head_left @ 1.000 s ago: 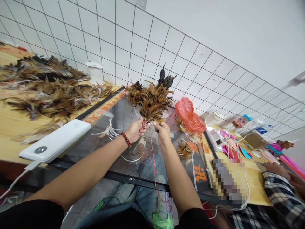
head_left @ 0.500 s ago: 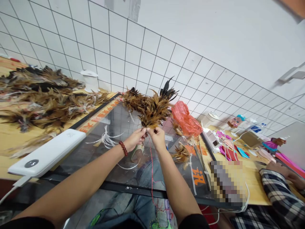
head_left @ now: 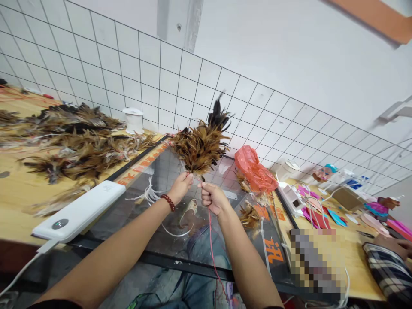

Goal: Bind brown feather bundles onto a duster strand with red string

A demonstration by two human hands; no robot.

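Observation:
A bunch of brown and black feathers (head_left: 201, 143) stands upright above a glass table top (head_left: 154, 223). My left hand (head_left: 180, 187), with a red bead bracelet at the wrist, pinches the bunch at its base. My right hand (head_left: 212, 197) is closed just to the right of the base, gripping a red thread (head_left: 213, 253) that hangs down between my arms. The two hands are a short gap apart.
Many feather bundles (head_left: 74, 146) lie on the wooden table at left, beside a white power bank (head_left: 79, 211) and a white spool (head_left: 133, 120). An orange plastic bag (head_left: 254, 169) lies at right. Another person's plaid sleeve (head_left: 389, 270) rests at the far right. A wire grid backs the tables.
My right hand has drawn down and away from the bunch's base, pulling the red thread. The feather bunch now stands more upright. The view has tilted up slightly.

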